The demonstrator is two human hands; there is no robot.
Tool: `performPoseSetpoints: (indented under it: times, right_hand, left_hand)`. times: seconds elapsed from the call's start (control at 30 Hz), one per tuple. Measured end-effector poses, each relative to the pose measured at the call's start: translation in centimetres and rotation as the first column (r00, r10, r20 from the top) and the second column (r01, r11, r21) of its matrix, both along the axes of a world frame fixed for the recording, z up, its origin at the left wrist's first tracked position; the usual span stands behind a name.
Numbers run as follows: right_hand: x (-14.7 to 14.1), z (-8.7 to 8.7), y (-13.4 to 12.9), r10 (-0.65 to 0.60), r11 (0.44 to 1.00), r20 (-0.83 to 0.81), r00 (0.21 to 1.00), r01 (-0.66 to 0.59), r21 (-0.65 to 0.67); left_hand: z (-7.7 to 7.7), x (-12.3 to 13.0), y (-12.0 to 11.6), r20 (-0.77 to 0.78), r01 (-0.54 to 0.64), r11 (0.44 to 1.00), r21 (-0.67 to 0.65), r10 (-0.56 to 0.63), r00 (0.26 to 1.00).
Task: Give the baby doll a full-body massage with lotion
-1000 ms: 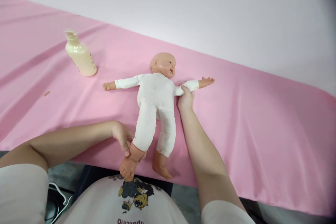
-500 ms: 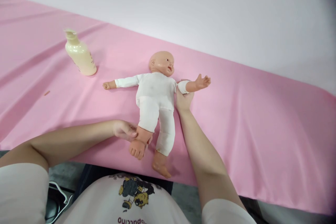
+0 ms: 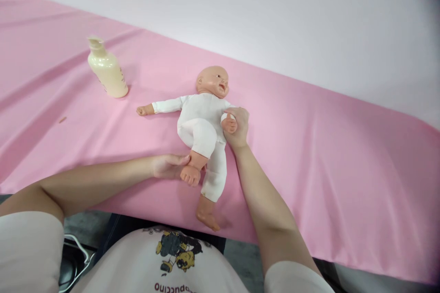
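Note:
A baby doll (image 3: 202,107) with a white cloth body lies on its back on the pink cloth (image 3: 282,146), its head away from me and turned to the right. My left hand (image 3: 171,165) is closed round the ankle of the doll's leg on the left, thumb on top, with that knee bent and raised. My right hand (image 3: 239,126) is wrapped round the doll's arm on the right, which is folded in against its chest. The other arm stretches out to the left, and the other leg lies straight toward me.
A cream pump bottle (image 3: 110,75) stands on the cloth at the left. A small brownish piece (image 3: 62,120) lies left of it. Behind the pink cloth is a white surface (image 3: 275,13). A dark object with a white rim shows at the lower left.
The doll's held leg has bent, its foot moving up and right with my left hand. The held arm has folded inward from its outstretched position, with my right hand shifting slightly.

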State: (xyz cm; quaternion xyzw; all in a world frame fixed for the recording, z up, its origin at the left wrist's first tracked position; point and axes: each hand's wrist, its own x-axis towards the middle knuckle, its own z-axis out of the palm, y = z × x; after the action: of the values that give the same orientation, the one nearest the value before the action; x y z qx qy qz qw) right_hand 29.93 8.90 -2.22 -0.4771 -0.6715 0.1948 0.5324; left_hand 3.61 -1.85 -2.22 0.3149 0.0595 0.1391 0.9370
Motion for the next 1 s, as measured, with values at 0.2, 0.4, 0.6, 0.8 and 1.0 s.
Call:
performPoseSetpoints:
  times: [0.2, 0.4, 0.6, 0.8, 1.0]
  right_hand:
    - [0.1, -0.5, 0.1, -0.03, 0.987, 0.269, 0.963, -0.015, 0.163]
    - [0.3, -1.0, 0.3, 0.004, 0.986, 0.229, 0.973, -0.043, 0.164]
    - [-0.1, -0.8, 0.5, -0.09, 0.992, -0.102, 0.991, 0.099, 0.082]
    - [1.3, -2.2, 1.8, -0.126, 0.99, -0.344, 0.93, 0.14, 0.015]
    - [1.5, -3.4, 3.1, -0.204, 0.979, -0.689, 0.696, 0.145, -0.144]
  left_hand:
    - [-0.6, 0.0, 0.1, -0.013, -0.029, 0.999, -0.022, 0.028, 1.0]
    - [-0.8, 0.0, 0.1, -0.031, -0.036, 0.999, 0.013, 0.036, 0.999]
    - [-0.3, -0.5, -0.1, -0.075, 0.154, 0.973, 0.17, -0.143, 0.987]
    - [-0.1, -0.6, 0.2, -0.189, 0.576, 0.721, 0.385, -0.55, 0.814]
    - [0.5, -0.4, 0.4, -0.204, 0.622, 0.667, 0.41, -0.597, 0.775]
